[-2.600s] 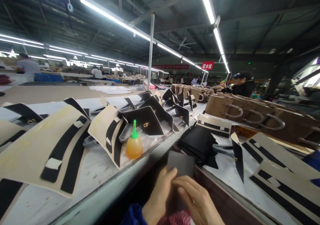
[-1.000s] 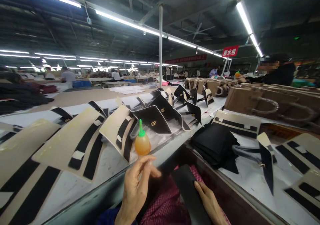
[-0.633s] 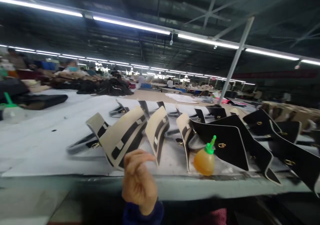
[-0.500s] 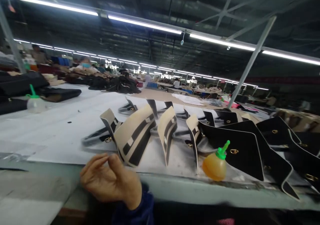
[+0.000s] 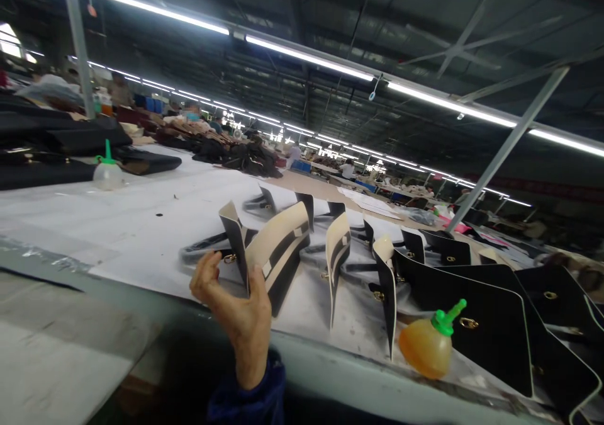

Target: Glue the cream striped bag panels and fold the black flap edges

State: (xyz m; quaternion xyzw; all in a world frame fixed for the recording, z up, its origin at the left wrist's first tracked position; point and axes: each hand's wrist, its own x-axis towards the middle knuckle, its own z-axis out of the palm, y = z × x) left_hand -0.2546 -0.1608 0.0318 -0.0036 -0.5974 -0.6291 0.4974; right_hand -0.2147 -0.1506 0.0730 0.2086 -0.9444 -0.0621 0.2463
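My left hand (image 5: 238,308) reaches over the front edge of the table, thumb and fingers spread apart. Its fingertips are beside a gold clasp (image 5: 229,259) on a standing, curved bag panel (image 5: 233,226). The thumb overlaps the lower edge of a wider panel (image 5: 278,249), beige inside with dark strips and small pale patches. I cannot tell whether the hand touches either one. To the right stand a narrow curved panel (image 5: 336,255) and another thin one (image 5: 385,286). My right hand is out of view.
A squeeze bottle (image 5: 427,348) of amber liquid with a green nozzle stands near the front edge. Black panels (image 5: 465,311) with gold clasps fill the right. A second bottle (image 5: 108,174) and dark pieces (image 5: 61,141) lie at left. A metal post (image 5: 509,151) rises at right.
My left hand has gone from loosely curled at the table edge to spread and raised beside the leftmost panels. The view has shifted, so the table's things appear further right and the near ones lower.
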